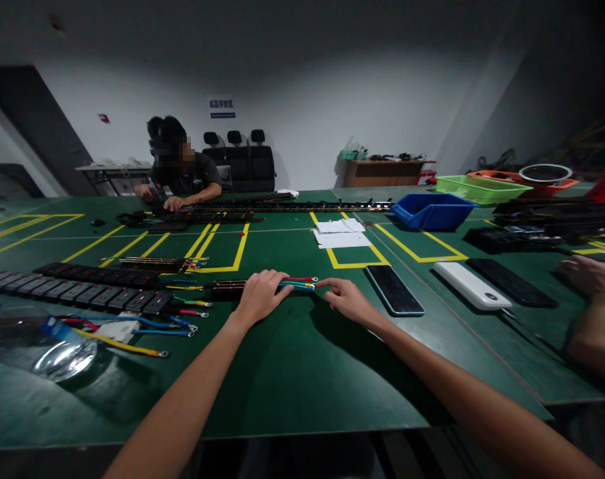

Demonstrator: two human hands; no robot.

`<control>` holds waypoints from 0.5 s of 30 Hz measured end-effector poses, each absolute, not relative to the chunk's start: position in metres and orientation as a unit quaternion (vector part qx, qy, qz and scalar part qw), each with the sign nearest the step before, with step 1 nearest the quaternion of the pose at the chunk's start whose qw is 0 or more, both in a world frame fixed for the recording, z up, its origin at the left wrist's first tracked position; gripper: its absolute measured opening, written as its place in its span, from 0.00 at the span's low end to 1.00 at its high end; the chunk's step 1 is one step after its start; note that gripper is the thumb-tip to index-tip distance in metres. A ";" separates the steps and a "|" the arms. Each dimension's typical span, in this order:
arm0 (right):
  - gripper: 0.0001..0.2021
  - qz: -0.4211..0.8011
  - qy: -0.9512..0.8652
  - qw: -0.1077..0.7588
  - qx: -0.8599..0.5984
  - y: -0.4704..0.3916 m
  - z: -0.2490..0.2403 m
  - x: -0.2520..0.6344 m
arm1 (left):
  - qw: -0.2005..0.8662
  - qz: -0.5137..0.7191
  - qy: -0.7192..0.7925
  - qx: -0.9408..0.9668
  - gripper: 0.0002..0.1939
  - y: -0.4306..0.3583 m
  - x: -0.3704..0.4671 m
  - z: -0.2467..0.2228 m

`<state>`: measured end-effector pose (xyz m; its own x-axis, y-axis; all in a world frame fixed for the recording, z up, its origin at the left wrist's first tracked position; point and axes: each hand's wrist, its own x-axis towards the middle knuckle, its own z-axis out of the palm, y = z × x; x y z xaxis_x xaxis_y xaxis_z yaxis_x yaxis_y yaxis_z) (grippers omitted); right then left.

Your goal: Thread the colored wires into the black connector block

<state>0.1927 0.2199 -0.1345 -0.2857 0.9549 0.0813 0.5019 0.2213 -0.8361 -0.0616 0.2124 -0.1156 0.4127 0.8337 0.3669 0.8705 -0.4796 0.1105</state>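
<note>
Across a black strip [227, 287] with copper-coloured lines lies my left hand [263, 293], its fingers wrapped over the strip's right end. Red, green, yellow and blue wires [299, 285] come out from under that hand and end in metal ring lugs. My right hand [343, 297] has its index finger stretched toward the lugs, at or close to them, while the other fingers curl in. Whether the fingertip touches a lug cannot be made out.
More black strips [82, 291] with wires and a clear bottle [37, 342] lie left. Right are a phone [395, 290], white power bank [470, 286], blue bin [432, 211] and another person's arm [599, 313]. Papers [341, 233] lie ahead; a person [182, 169] works across the table.
</note>
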 end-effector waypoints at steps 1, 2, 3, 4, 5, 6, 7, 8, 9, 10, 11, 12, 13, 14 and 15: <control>0.23 0.359 -0.720 0.309 -0.508 0.219 -0.134 0.193 | 0.049 -0.189 -0.507 -0.839 0.19 0.213 -0.062 -0.116; 0.23 0.356 -0.723 0.305 -0.507 0.219 -0.134 0.193 | 0.048 -0.189 -0.506 -0.840 0.19 0.213 -0.062 -0.116; 0.24 0.354 -0.727 0.299 -0.507 0.218 -0.133 0.193 | 0.047 -0.190 -0.506 -0.840 0.20 0.213 -0.062 -0.116; 0.24 0.352 -0.730 0.293 -0.507 0.218 -0.132 0.193 | 0.045 -0.190 -0.505 -0.841 0.20 0.213 -0.062 -0.116; 0.24 0.352 -0.732 0.288 -0.508 0.218 -0.132 0.193 | 0.043 -0.191 -0.504 -0.841 0.20 0.213 -0.062 -0.116; 0.23 0.353 -0.731 0.286 -0.509 0.218 -0.131 0.193 | 0.041 -0.192 -0.503 -0.842 0.20 0.213 -0.062 -0.116; 0.23 0.354 -0.729 0.287 -0.511 0.218 -0.131 0.193 | 0.040 -0.192 -0.502 -0.842 0.20 0.212 -0.062 -0.116; 0.22 0.356 -0.724 0.291 -0.514 0.218 -0.131 0.193 | 0.040 -0.192 -0.502 -0.842 0.20 0.212 -0.062 -0.115; 0.22 0.360 -0.718 0.298 -0.517 0.219 -0.131 0.192 | 0.039 -0.192 -0.503 -0.842 0.20 0.212 -0.062 -0.115; 0.21 0.366 -0.710 0.304 -0.519 0.219 -0.131 0.192 | 0.039 -0.192 -0.504 -0.842 0.20 0.212 -0.062 -0.115; 0.21 0.374 -0.701 0.311 -0.521 0.220 -0.131 0.192 | 0.038 -0.191 -0.505 -0.841 0.20 0.211 -0.062 -0.115; 0.20 0.382 -0.693 0.316 -0.523 0.220 -0.131 0.192 | 0.037 -0.190 -0.506 -0.840 0.20 0.211 -0.062 -0.115; 0.20 0.389 -0.686 0.321 -0.524 0.221 -0.131 0.192 | 0.035 -0.189 -0.507 -0.840 0.20 0.211 -0.062 -0.115; 0.20 0.395 -0.681 0.326 -0.523 0.221 -0.131 0.191 | 0.033 -0.188 -0.508 -0.840 0.20 0.211 -0.062 -0.115; 0.20 0.399 -0.678 0.331 -0.520 0.221 -0.131 0.191 | 0.033 -0.188 -0.508 -0.840 0.20 0.211 -0.062 -0.114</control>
<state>0.1911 0.2208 -0.1307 -0.2389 0.9705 0.0338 0.4412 0.1395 -0.8865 -0.0619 0.2109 -0.1145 0.4141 0.8408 0.3486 0.8654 -0.4824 0.1355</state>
